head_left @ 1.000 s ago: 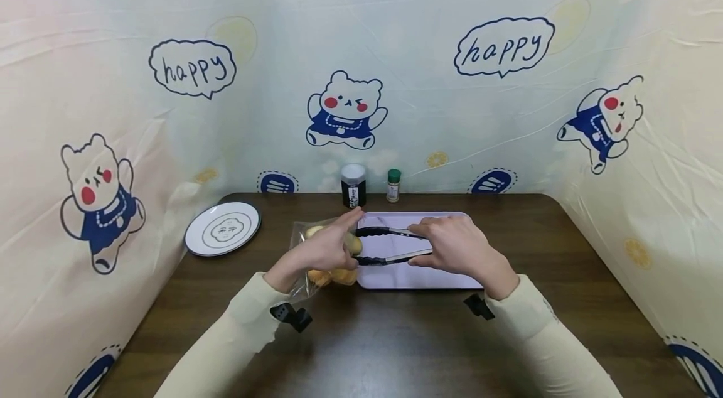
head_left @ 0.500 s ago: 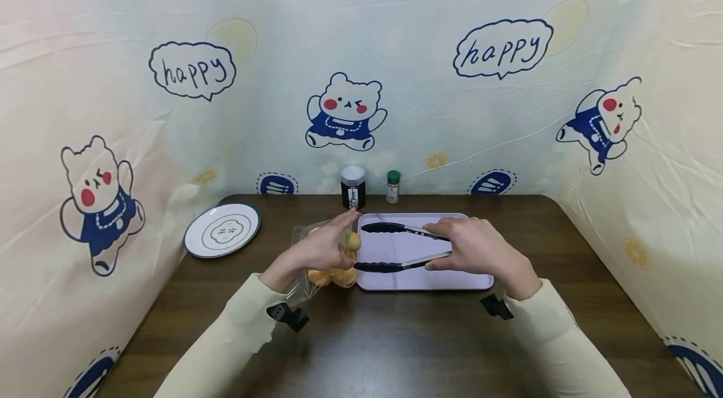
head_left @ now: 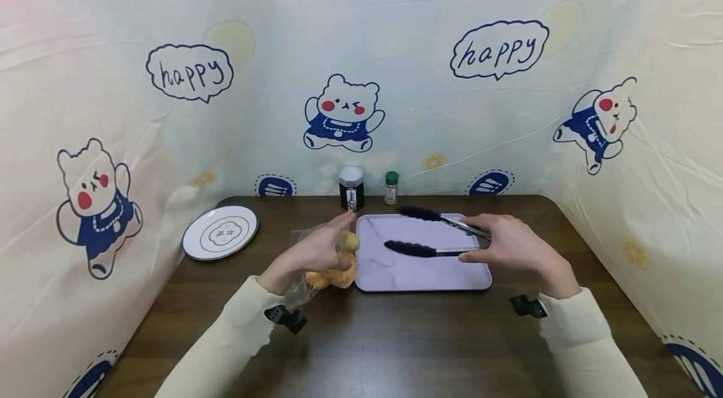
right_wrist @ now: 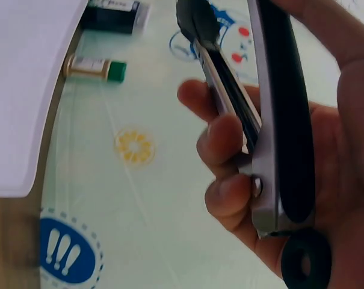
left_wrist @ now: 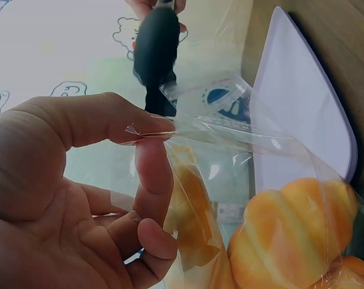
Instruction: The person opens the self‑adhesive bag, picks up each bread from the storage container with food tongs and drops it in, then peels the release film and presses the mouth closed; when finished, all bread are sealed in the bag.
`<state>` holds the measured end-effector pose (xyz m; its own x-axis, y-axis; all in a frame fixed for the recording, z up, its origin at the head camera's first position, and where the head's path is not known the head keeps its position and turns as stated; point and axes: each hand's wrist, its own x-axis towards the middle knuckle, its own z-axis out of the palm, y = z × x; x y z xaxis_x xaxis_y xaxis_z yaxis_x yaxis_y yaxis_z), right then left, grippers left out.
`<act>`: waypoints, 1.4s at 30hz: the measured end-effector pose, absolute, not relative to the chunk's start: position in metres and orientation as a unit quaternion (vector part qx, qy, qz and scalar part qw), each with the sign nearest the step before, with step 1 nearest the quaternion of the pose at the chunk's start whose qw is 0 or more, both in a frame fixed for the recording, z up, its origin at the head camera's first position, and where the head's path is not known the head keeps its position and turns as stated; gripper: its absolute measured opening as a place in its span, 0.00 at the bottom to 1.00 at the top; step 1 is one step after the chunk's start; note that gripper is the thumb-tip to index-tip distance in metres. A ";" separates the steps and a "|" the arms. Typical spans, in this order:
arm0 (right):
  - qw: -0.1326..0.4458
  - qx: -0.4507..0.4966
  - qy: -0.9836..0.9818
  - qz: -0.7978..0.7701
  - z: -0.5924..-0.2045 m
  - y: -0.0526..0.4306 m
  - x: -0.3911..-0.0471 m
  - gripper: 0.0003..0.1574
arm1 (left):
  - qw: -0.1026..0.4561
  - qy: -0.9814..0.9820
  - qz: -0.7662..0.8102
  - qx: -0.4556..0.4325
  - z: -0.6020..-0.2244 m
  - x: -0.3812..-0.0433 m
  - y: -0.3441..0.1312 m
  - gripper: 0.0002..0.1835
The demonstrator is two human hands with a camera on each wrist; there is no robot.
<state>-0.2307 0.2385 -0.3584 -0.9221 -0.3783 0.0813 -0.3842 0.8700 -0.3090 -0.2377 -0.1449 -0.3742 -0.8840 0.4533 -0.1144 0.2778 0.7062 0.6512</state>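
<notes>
Left of the tray (head_left: 418, 279), we saw the left hand (head_left: 318, 252), nearer the bread (left_wrist: 290, 235), pinching the clear bag (left_wrist: 269, 141) around it; rightward, above the tray, the tongs (head_left: 415, 250) ran roughly sideways, spread tips pointing left toward the bag, gripped in the right hand (head_left: 516, 244).

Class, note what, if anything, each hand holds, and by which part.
Left hand: the clear bag, pinched at its edge. Right hand: the tongs, gripped by the handles.
</notes>
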 end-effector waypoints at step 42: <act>-0.161 -0.106 -0.968 0.162 -0.447 0.339 -0.275 0.38 | 0.115 0.898 0.385 0.179 -0.365 -0.239 -0.167 0.55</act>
<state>-0.2754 0.3388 -0.4465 -0.9255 0.1540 -0.3459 0.2582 0.9249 -0.2792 -0.2385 -0.1675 -0.3654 -0.9099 0.4091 -0.0687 0.2325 0.6401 0.7323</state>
